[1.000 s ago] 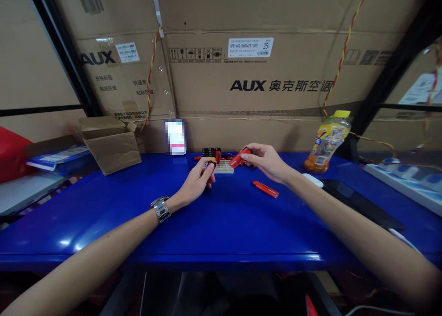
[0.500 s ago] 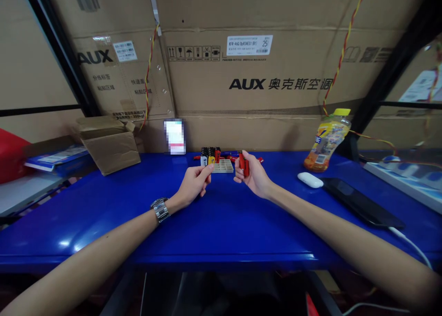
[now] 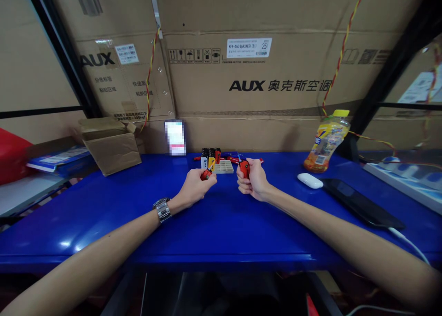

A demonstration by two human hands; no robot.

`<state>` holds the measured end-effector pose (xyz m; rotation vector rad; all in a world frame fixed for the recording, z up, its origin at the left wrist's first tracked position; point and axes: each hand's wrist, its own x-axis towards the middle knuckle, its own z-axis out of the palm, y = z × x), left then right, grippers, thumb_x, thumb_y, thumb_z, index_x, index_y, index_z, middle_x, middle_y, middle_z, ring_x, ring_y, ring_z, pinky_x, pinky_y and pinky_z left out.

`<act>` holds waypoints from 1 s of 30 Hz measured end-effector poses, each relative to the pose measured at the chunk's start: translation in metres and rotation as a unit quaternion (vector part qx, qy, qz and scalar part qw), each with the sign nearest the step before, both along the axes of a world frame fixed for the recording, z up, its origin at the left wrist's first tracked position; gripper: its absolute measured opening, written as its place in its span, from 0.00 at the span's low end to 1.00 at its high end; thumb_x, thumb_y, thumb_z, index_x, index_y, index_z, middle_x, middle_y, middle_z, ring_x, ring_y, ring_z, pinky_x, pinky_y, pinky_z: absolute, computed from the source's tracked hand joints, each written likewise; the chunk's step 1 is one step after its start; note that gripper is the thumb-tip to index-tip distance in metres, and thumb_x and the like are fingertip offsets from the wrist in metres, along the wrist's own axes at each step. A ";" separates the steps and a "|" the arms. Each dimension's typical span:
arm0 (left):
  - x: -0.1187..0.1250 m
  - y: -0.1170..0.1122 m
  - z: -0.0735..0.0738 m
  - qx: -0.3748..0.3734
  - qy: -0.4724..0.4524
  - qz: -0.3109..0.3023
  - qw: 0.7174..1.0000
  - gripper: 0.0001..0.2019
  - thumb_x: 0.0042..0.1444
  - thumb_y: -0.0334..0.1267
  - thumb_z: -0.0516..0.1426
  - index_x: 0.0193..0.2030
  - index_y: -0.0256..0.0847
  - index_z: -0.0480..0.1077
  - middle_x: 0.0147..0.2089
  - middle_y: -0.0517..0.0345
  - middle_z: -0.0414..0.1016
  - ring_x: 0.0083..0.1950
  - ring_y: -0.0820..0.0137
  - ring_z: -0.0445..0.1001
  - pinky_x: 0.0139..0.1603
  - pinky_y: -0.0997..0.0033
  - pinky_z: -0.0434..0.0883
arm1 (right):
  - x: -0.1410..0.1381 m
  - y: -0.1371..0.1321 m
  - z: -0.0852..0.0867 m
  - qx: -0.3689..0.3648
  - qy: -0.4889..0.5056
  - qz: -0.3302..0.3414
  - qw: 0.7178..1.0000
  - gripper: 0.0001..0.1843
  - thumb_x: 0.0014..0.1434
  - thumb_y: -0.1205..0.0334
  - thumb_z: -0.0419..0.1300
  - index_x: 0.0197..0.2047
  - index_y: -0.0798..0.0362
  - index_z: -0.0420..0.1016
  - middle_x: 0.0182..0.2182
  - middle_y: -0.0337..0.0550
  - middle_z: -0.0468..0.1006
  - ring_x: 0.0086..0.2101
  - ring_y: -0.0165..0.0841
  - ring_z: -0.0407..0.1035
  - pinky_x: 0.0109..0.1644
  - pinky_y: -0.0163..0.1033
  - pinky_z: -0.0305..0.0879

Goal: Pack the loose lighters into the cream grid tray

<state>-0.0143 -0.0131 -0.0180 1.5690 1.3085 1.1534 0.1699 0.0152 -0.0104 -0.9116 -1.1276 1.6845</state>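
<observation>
Cardboard cartons (image 3: 283, 65) printed AUX stand behind the blue counter (image 3: 221, 228). On its left sits an open brown box (image 3: 113, 151), and on its right a yellow-capped bottle (image 3: 325, 143) stands upright. Between them, both hands are closed, each around one thing: the left hand (image 3: 194, 187) grips a red lighter (image 3: 206, 175), mostly hidden by the fingers; the right hand (image 3: 256, 180) holds a second red lighter (image 3: 244, 169) roughly upright, its top exposed. The two are apart, above the counter. Beyond them lies a pale gridded tray (image 3: 226, 167), with lighters of several colours, black-topped (image 3: 211, 162), standing at its left end. Whether either held one is lit is too small to tell. Each should be light and stiff, with a smooth, slightly slippery plastic body that could crack if dropped; best held low around the body, thumb free, fingers clear of the top.
</observation>
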 end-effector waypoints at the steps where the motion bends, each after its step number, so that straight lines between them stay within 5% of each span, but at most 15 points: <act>1: 0.000 -0.001 0.001 -0.001 0.005 0.002 1.000 0.15 0.52 0.41 0.58 0.22 0.41 0.56 0.16 0.70 0.53 0.11 0.83 0.52 0.09 0.80 0.51 | 0.000 0.000 0.000 0.004 0.000 0.000 1.000 0.25 0.61 0.50 0.35 0.17 0.49 0.54 0.09 0.30 0.45 0.10 0.23 0.37 0.13 0.31 0.37; 12: 0.000 -0.001 0.001 0.008 0.019 0.000 1.000 0.16 0.52 0.44 0.58 0.22 0.42 0.56 0.16 0.70 0.51 0.11 0.82 0.54 0.09 0.79 0.51 | -0.001 -0.001 -0.003 0.019 -0.008 0.028 0.999 0.25 0.62 0.46 0.35 0.20 0.49 0.55 0.08 0.28 0.46 0.10 0.23 0.36 0.13 0.31 0.37; 17: 0.001 0.001 0.001 0.041 -0.039 -0.007 0.998 0.19 0.49 0.48 0.63 0.25 0.42 0.56 0.18 0.71 0.51 0.13 0.82 0.52 0.10 0.79 0.54 | -0.001 0.005 -0.003 0.119 -0.029 0.042 0.992 0.20 0.61 0.41 0.46 0.32 0.49 0.60 0.13 0.27 0.59 0.11 0.23 0.42 0.15 0.32 0.47; 21: -0.001 0.002 0.001 0.061 -0.028 -0.018 0.998 0.18 0.50 0.49 0.63 0.29 0.42 0.58 0.19 0.69 0.57 0.14 0.81 0.57 0.12 0.78 0.56 | 0.001 0.019 0.000 0.269 -0.128 -0.012 0.954 0.14 0.58 0.48 0.56 0.31 0.49 0.62 0.20 0.33 0.69 0.19 0.26 0.59 0.24 0.33 0.58; 25: -0.004 0.002 -0.001 0.073 -0.007 -0.016 0.997 0.16 0.52 0.48 0.61 0.31 0.41 0.60 0.20 0.68 0.60 0.13 0.80 0.60 0.12 0.78 0.56 | 0.001 0.045 0.002 0.380 -0.220 -0.039 0.898 0.14 0.56 0.50 0.59 0.29 0.52 0.71 0.18 0.33 0.64 0.22 0.28 0.56 0.27 0.34 0.54; 30: -0.006 0.003 -0.002 0.072 0.011 -0.018 0.997 0.14 0.55 0.47 0.59 0.31 0.41 0.59 0.19 0.69 0.58 0.13 0.80 0.61 0.12 0.79 0.56 | -0.010 0.080 -0.006 0.420 -0.236 -0.089 0.872 0.17 0.57 0.49 0.57 0.38 0.55 0.77 0.24 0.37 0.70 0.25 0.29 0.58 0.30 0.35 0.55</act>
